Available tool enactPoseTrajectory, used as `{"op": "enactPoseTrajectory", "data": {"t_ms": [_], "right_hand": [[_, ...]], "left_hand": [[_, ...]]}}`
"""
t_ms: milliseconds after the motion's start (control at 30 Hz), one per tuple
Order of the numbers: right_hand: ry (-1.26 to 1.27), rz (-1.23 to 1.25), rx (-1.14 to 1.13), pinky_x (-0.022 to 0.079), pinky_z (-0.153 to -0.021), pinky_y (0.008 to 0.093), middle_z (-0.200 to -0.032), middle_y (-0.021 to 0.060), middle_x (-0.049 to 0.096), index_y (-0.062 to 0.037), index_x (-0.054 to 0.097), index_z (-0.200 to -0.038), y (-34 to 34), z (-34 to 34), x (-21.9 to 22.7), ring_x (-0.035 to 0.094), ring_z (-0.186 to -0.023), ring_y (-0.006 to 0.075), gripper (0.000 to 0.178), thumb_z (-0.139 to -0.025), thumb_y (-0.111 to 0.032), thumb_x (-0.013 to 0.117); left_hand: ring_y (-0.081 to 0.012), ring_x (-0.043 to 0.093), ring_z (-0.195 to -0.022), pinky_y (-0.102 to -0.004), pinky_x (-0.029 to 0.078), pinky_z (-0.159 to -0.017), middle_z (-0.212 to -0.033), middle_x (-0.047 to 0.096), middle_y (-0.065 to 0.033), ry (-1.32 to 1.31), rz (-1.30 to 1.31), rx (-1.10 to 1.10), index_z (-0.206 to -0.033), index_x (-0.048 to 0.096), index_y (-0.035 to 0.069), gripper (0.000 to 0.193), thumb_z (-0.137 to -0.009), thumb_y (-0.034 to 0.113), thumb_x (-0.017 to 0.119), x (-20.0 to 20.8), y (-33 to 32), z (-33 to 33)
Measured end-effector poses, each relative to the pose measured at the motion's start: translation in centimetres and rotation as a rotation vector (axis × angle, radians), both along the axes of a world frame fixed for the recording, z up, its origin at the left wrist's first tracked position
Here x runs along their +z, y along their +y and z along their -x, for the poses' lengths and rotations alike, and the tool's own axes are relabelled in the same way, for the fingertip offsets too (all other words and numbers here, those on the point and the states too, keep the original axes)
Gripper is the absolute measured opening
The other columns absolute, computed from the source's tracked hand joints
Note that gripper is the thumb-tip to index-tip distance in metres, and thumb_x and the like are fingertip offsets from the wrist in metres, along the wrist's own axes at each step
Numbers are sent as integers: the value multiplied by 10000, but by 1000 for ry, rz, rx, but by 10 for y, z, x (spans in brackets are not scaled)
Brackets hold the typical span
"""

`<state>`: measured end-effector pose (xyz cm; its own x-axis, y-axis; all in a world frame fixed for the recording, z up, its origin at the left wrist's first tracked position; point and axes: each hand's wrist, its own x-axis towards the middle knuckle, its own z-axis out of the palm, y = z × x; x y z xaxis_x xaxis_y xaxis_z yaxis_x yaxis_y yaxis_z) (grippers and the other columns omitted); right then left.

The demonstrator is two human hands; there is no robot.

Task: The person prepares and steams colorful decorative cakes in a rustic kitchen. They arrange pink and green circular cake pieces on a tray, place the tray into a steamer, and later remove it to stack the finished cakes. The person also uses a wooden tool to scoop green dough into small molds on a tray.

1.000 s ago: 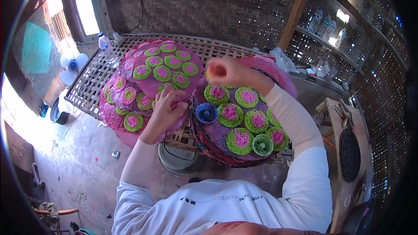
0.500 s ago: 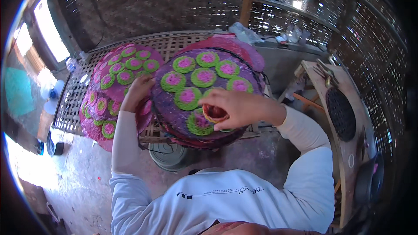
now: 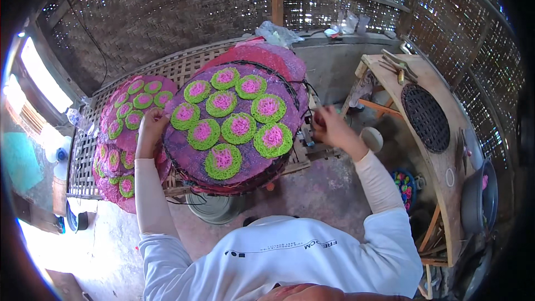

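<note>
Woven wall up at twelve o'clock, lattice table beneath, and dead centre sits the purple disc, studded with green-and-pink rosettes. Left hand curls its fingers at the disc's nine-o'clock rim; right hand sits clear at three, fingers bent. Either one gripping? Cannot tell!

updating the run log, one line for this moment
left hand: at purple sheet, left edge; right hand: beyond right edge, grasp unclear; green-pink discs: on sheet

The right hand looks blurred; stacked discs partly hide a bucket.
</note>
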<state>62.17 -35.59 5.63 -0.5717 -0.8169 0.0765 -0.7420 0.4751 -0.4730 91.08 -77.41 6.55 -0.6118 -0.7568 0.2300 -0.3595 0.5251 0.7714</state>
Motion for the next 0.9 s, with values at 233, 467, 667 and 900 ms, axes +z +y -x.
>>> {"op": "enactPoseTrajectory", "data": {"t_ms": [233,467,667,900], "right_hand": [[196,293,135,382,-911,405,-1203,231,378,-44,380,-1260,-12,-1,13,426,-1096,387,649,-682,-112,667],[423,237,64,461,-712,421,-896,114,567,-91,623,-906,-106,7,49,571,-838,325,198,-778,-238,584],[570,-12,-19,465,-663,417,-796,114,606,-107,655,-788,-131,0,54,593,-739,323,150,-738,-245,629],[368,123,-83,443,-646,455,-806,189,588,-54,501,-909,-142,-5,60,577,-770,381,164,-824,-189,539]], "left_hand": [[-291,551,-877,-412,413,-775,-929,576,-142,-254,219,171,-855,627,37,337,-713,343,632,17,26,-6],[-331,443,-1056,-487,338,-888,-1058,527,-119,-329,330,185,-930,633,114,334,-713,368,627,36,42,-10],[-322,460,-1053,-494,358,-867,-1054,536,-116,-473,368,194,-905,635,132,276,-737,346,584,40,48,-15],[-374,572,-837,-477,436,-738,-897,586,-200,-153,156,124,-1001,518,16,303,-836,268,482,38,63,-4]]}}
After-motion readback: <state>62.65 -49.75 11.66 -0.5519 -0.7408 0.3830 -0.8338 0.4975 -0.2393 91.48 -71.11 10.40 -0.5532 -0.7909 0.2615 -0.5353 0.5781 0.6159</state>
